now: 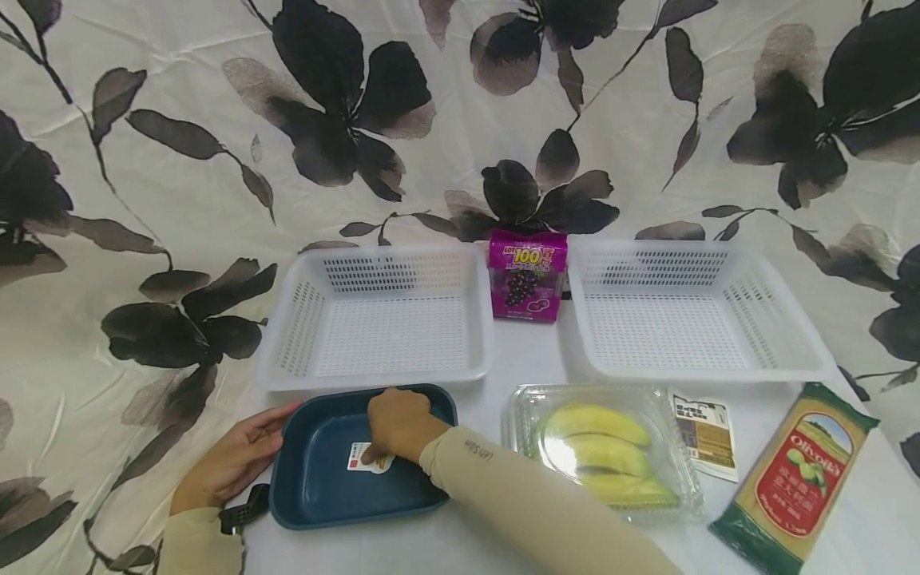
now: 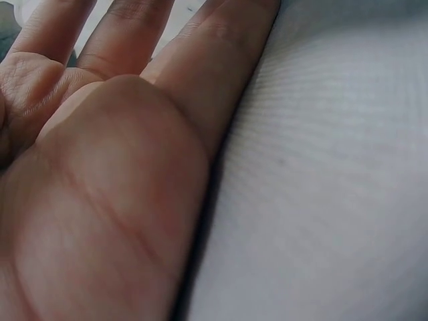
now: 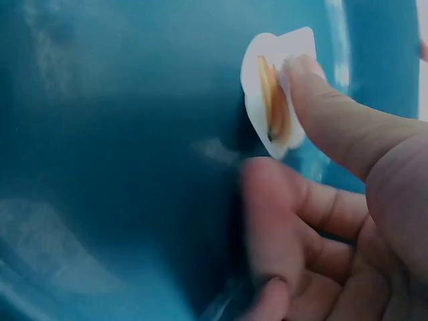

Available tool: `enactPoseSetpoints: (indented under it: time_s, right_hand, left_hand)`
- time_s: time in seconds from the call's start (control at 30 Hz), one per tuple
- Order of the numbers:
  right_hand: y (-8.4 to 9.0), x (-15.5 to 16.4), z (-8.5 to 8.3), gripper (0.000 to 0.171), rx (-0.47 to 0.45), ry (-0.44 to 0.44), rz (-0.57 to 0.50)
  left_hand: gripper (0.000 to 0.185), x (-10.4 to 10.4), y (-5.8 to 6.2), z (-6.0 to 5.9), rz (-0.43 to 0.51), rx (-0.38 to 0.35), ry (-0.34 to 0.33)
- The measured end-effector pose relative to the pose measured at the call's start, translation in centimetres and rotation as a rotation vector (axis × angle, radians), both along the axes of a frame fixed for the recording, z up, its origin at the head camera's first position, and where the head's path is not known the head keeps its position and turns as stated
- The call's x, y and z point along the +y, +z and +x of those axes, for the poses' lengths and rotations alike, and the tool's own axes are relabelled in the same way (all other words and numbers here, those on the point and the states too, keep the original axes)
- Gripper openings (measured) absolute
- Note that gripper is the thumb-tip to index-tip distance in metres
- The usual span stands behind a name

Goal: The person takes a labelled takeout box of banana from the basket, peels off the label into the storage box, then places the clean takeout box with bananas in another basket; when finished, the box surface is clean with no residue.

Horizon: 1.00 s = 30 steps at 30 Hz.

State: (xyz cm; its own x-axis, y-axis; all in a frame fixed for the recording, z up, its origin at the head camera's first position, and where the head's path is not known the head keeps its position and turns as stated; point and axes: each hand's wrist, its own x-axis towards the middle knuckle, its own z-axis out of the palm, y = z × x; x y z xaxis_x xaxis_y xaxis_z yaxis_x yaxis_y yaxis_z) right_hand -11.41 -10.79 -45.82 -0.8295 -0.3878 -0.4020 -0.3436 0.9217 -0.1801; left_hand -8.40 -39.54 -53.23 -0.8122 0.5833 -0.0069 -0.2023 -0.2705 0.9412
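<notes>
A dark blue rectangular tray (image 1: 316,471) stands in front, with a small white label bearing an orange-yellow picture (image 1: 355,457) on its inner floor. My right hand (image 1: 402,423) reaches into it. In the right wrist view, the straight thumb (image 3: 314,87) touches the label (image 3: 257,80), while the other fingers curl loosely below it, the index blurred and apart from the thumb. My left hand (image 1: 233,459) rests against the tray's left side, its fingers extended along the outer wall. The left wrist view shows the palm (image 2: 114,194) close up beside the pale cloth.
Two white perforated baskets (image 1: 266,375) (image 1: 700,374) stand behind, with a purple grape candy pack (image 1: 528,275) between them. To the right lie a clear box of bananas (image 1: 596,451), a small brown-and-white packet (image 1: 707,435) and a green-ended pasta pack (image 1: 798,479). Floral cloth rises behind.
</notes>
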Motion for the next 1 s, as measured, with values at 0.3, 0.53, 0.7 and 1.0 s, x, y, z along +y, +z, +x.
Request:
enactPoseSetpoints:
  time_s: [0.3, 0.53, 0.7, 1.0]
  right_hand:
    - [1.2, 1.1, -0.4, 0.033, -0.091, 0.059, 0.048]
    - [1.4, 1.5, -0.3, 0.036, -0.109, 0.068, 0.060]
    - [2.1, 2.6, -0.2, 0.042, -0.133, 0.094, 0.071]
    - [6.2, 7.3, 0.1, 0.030, -0.129, 0.279, -0.072]
  left_hand:
    - [0.052, 0.0, 0.4, 0.2, -0.030, -0.020, 0.007]
    - [0.050, 0.2, 0.6, 0.2, -0.052, -0.024, 0.004]
    - [0.050, 0.5, 0.5, 0.1, -0.026, -0.010, -0.001]
    - [0.053, 0.1, 1.0, 0.3, -0.183, -0.011, 0.033]
